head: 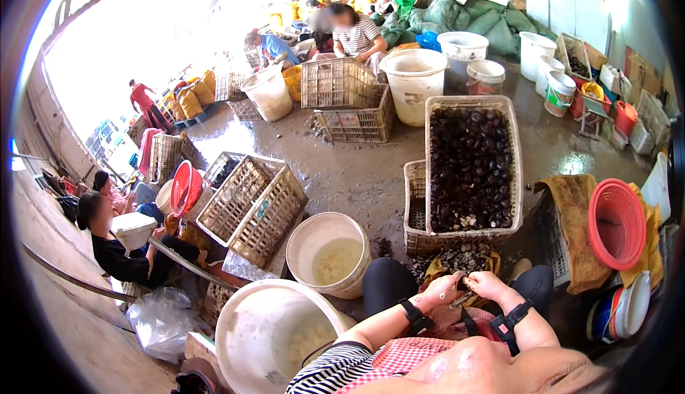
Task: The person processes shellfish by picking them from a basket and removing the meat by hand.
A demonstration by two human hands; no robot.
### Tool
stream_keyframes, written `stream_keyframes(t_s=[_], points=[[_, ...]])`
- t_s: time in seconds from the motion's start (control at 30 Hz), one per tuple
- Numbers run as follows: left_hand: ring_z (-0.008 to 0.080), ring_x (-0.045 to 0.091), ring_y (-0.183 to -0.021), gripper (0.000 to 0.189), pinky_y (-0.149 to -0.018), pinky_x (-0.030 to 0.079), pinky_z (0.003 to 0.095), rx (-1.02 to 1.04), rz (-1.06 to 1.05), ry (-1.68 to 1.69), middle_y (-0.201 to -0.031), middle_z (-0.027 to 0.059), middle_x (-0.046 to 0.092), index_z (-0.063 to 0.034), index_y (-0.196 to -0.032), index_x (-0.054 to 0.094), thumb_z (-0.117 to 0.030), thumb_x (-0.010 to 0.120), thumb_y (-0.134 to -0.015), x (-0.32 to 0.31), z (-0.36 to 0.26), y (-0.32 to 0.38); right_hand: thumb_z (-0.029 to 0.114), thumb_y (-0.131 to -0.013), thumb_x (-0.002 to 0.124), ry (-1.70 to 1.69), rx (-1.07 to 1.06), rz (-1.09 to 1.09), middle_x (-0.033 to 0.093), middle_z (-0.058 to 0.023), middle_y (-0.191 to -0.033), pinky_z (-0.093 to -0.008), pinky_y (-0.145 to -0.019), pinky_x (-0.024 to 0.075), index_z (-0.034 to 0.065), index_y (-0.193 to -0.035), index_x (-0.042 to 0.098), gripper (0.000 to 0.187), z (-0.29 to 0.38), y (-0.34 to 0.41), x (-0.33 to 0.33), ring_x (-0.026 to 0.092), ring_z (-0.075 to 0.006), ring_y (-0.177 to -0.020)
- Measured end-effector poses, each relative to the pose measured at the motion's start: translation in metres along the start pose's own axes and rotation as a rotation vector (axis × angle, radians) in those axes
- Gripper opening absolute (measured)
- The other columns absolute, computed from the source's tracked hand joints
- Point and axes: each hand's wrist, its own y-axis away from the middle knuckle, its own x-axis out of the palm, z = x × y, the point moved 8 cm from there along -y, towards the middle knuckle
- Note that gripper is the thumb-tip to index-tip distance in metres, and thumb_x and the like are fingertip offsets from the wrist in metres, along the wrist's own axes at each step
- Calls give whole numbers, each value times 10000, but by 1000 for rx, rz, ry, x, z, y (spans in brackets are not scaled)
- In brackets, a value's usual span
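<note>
Close together over my lap, my left hand (443,288) and my right hand (485,285) meet at a small dark shellfish (461,282). The left fingers are curled around it. My right fingers press against its side, and whether they also hold a tool is hidden. Just beyond them is a heap of shell pieces (464,260), partly on yellow sacking. A pale plastic crate (517,164) full of dark, wet shellfish (471,161) rests on another crate (415,233). Several pale bits lie among the shellfish at its near end.
Left of my knee stands a white bucket (297,249) with cloudy liquid and pale pieces. A larger white tub (241,335) is nearer. At right, a red plastic basket (599,222) sits beside a sacking-covered crate (572,233). Stacked crates (267,212) and seated people are further left.
</note>
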Motion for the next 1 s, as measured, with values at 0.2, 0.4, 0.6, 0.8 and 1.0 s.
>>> stream_keyframes(t_s=[0.2, 0.4, 0.6, 0.8, 1.0], points=[[326, 643, -844, 538, -722, 502, 373, -117, 93, -36, -903, 189, 641, -83, -1260, 470, -223, 710, -799, 1, 0, -8, 249, -953, 532, -238, 15, -130, 546, -13, -639, -289, -531, 406, 29, -807, 611, 276, -31, -4, 6, 473, -105, -572], [153, 611, -855, 430, -767, 486, 281, -190, -39, 292, -958, 85, 661, -58, -1185, 560, -173, 714, -800, -1, 15, -15, 356, -968, 503, -801, 180, -183, 542, 30, -706, -223, -467, 356, 107, -895, 575, 269, -40, 2, 7, 480, -65, -563], [158, 583, -950, 494, -848, 464, 274, -131, -67, 267, -1050, 109, 625, -26, -1208, 531, -112, 733, -765, -3, 4, -18, 358, -968, 518, -1007, 142, -118, 590, 33, -822, -200, -551, 415, 103, -954, 588, 264, -31, 8, 19, 522, -49, -665], [161, 536, -1059, 557, -919, 443, 296, 62, -73, 533, -1084, 76, 593, -7, -1236, 501, -2, 741, -733, 9, 20, -17, 287, -981, 518, -835, 0, -134, 577, 36, -827, -218, -684, 448, 28, -996, 609, 274, -15, -4, 22, 526, -62, -749], [131, 593, -783, 514, -668, 478, 255, -152, -40, 484, -829, 32, 627, -33, -1240, 512, -115, 740, -786, 1, 5, -11, 367, -987, 469, -885, 152, -271, 607, -3, -779, -249, -581, 445, 48, -955, 640, 364, -48, -9, 26, 536, -84, -666]])
